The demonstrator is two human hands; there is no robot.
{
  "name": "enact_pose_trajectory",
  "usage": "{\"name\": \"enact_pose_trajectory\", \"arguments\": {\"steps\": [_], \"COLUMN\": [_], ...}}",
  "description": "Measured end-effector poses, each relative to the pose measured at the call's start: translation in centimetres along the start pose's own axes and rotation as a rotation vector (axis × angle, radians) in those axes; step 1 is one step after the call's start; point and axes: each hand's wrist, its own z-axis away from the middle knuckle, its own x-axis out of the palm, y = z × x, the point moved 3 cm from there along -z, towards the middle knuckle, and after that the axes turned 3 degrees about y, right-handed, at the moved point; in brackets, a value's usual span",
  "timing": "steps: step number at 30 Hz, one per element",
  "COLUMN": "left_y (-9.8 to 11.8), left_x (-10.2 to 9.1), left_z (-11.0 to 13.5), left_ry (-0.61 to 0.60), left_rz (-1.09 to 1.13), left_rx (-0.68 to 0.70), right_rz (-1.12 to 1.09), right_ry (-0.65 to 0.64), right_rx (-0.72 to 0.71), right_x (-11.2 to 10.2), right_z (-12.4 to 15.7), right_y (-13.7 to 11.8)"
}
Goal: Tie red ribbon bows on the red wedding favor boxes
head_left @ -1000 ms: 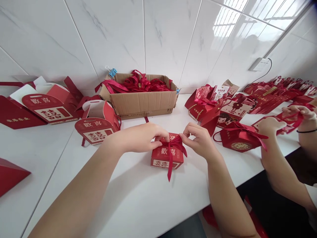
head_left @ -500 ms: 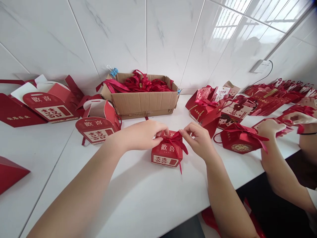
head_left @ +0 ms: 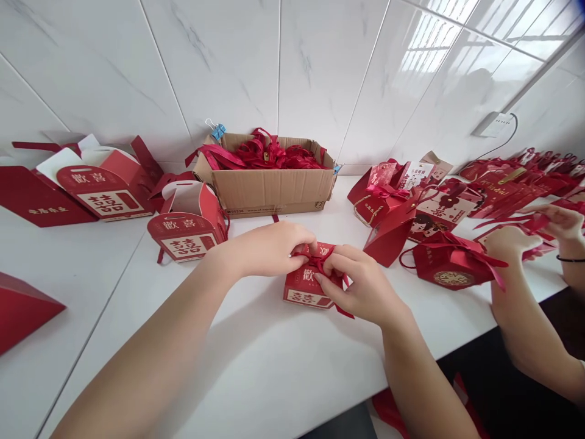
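Observation:
In front of me on the white table stands a small red gift box [head_left: 305, 286] with white characters on its side. A dark red ribbon [head_left: 316, 261] is tied in a bow across its top. My left hand [head_left: 278, 249], at the box's left, pinches the left part of the bow. From the right, my right hand [head_left: 361, 280] closes its fingers on the ribbon near the knot and covers the box's right side. One ribbon tail [head_left: 345, 312] hangs out below that hand.
Open red boxes [head_left: 186, 228] stand at left. Behind, a cardboard box [head_left: 274, 190] of red ribbons rests by the tiled wall. Finished-looking red boxes [head_left: 450, 268] fill the right side, where a co-worker's hands [head_left: 509, 241] handle ribbon. A red folded piece [head_left: 25, 311] lies far left.
My right hand has moved left and inward, from the bow's right loop to the knot, and now hides part of the box. My left hand stays at the bow's left. The view has shifted slightly.

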Motion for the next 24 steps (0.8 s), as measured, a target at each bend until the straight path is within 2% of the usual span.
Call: {"name": "enact_pose_trajectory", "arguments": {"steps": [6, 9, 11, 13, 15, 16, 17, 19, 21, 24], "left_y": [0.2, 0.3, 0.4, 0.3, 0.2, 0.2, 0.1, 0.1, 0.2, 0.4], "left_x": [0.3, 0.3, 0.2, 0.2, 0.2, 0.2, 0.2, 0.1, 0.1, 0.0], "left_z": [-0.3, -0.4, -0.4, -0.3, -0.3, -0.3, -0.3, -0.2, -0.2, -0.1], "left_ry": [0.019, 0.022, 0.023, 0.02, 0.014, 0.014, 0.014, 0.019, 0.032, 0.04], "left_rz": [0.001, 0.002, 0.012, 0.019, 0.018, 0.013, 0.006, -0.011, -0.009, 0.021], "left_rx": [0.007, 0.001, 0.021, 0.031, 0.024, 0.017, 0.013, 0.007, 0.008, 0.035], "right_rz": [-0.006, -0.087, -0.16, -0.177, -0.124, -0.085, -0.055, -0.042, -0.078, -0.135], "right_ry": [-0.045, -0.098, -0.052, 0.119, 0.299, 0.334, 0.32, 0.188, 0.066, 0.034], "right_rx": [-0.188, -0.298, -0.301, -0.164, 0.085, 0.211, 0.311, 0.416, 0.435, 0.42], "right_x": [-0.4, -0.6, -1.0, -1.6, -1.9, -1.9, -1.7, -1.0, -0.4, -0.2], "right_z": [0.1, 0.2, 0.2, 0.0, -0.1, -0.1, -0.2, -0.3, -0.4, -0.5], "right_y": [-0.2, -0.7, -0.7, 0.1, 1.6, 2.5, 3.2, 4.3, 4.7, 4.5]}}
